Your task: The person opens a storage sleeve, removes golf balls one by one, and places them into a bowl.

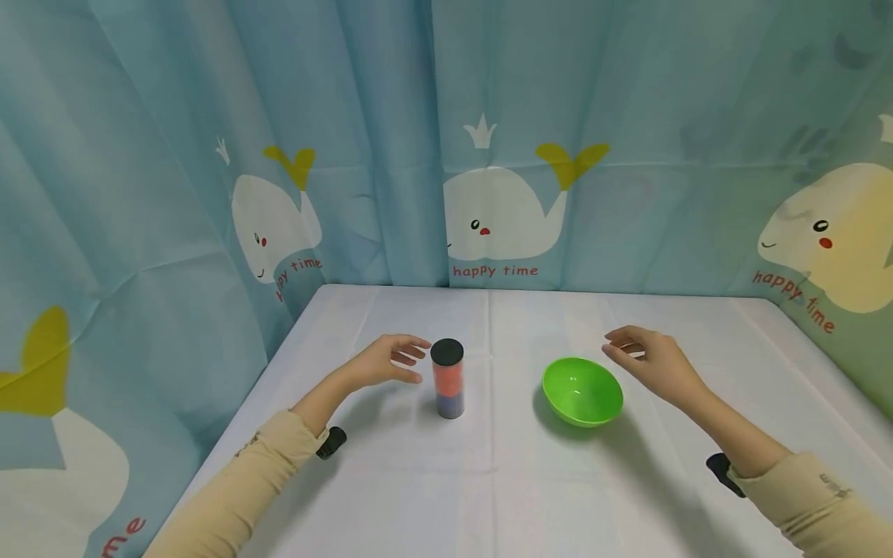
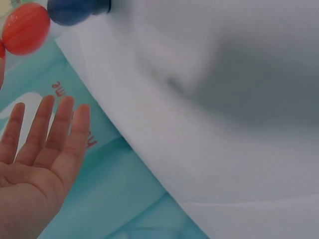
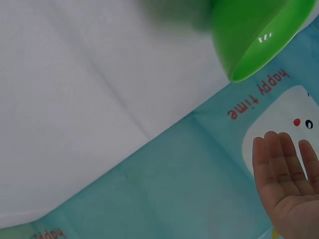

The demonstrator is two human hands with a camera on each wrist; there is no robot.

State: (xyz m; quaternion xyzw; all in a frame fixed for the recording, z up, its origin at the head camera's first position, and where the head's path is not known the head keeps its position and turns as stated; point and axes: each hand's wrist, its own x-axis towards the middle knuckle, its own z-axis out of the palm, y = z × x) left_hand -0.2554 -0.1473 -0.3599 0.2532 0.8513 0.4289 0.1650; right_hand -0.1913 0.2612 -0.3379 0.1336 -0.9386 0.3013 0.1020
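A slim upright canister (image 1: 448,381) with a black lid stands left of the table's middle, red on its upper part and blue below. In the left wrist view its red (image 2: 26,29) and blue (image 2: 70,11) sections look like rounded, ball-like shapes. Just left of it is my left hand (image 1: 380,361), fingers spread and thumb apart, nothing held. A bright green bowl (image 1: 582,393) sits right of the canister, its inside bare in the head view. My right hand (image 1: 654,364) hovers beyond the bowl's right rim, fingers loosely bent and holding nothing; the bowl (image 3: 249,40) is apart from it.
A white cloth covers the table (image 1: 488,496). Blue-green curtains (image 1: 391,116) with whale prints hang behind and along both sides of it. Dark straps (image 1: 332,442) show at both wrists.
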